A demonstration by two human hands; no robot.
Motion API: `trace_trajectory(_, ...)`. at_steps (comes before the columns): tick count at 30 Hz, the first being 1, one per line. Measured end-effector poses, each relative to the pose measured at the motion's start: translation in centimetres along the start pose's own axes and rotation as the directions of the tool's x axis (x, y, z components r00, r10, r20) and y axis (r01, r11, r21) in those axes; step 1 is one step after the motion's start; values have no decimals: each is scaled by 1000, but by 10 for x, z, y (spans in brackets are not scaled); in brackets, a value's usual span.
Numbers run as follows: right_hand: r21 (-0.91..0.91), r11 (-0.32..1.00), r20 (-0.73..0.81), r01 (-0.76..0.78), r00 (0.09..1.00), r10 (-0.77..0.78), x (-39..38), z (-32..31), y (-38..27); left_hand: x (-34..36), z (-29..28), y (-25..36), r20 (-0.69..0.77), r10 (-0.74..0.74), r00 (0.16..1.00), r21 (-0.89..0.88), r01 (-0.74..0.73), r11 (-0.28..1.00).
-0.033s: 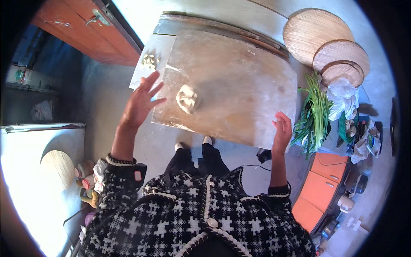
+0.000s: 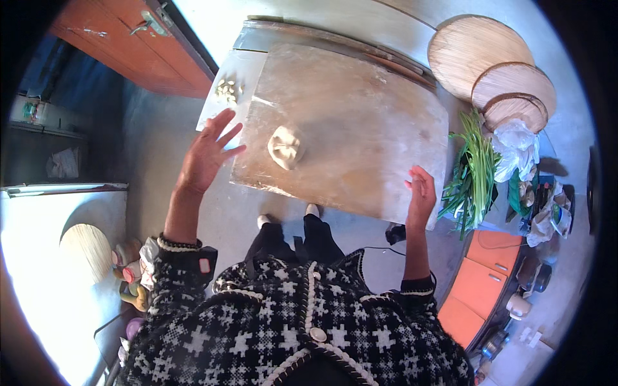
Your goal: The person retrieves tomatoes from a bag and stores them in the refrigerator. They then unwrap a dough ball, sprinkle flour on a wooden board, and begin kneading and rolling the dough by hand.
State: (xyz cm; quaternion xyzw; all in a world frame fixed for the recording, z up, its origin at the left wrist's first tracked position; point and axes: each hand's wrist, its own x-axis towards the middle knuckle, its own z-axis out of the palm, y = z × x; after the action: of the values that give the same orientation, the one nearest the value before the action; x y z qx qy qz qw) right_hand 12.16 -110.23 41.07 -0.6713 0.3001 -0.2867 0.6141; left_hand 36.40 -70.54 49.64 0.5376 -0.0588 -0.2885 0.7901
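So from my end, both hands are empty: left hand [image 2: 203, 158] spread open, right hand [image 2: 421, 198] with fingers loosely bent, nothing visible in it. The pale dough lump [image 2: 284, 148] sits on the floury surface [image 2: 360, 122] just right of my left hand, so that's easily the nearer one. From my right it's well off to the left and a bit forward. Nearly round, tbh, maybe slightly longer front to back.
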Motion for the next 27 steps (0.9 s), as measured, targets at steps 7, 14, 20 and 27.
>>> trace_trajectory(7,-101,993,266,65,963,-37,-40,138,-20,-88,-157,18,-380,-4,925,-174,-68,982)
trace_trajectory(14,-188,957,72,223,974,-213,-79,275,-19,-209,-336,66,-595,69,801,-46,-120,992)
trace_trajectory(20,-54,988,252,142,960,-124,-139,426,-51,-259,-427,121,-323,126,938,-381,-251,890)
trace_trajectory(27,8,994,486,109,868,-99,-164,613,-83,-227,-498,211,-379,427,821,-643,-566,516)
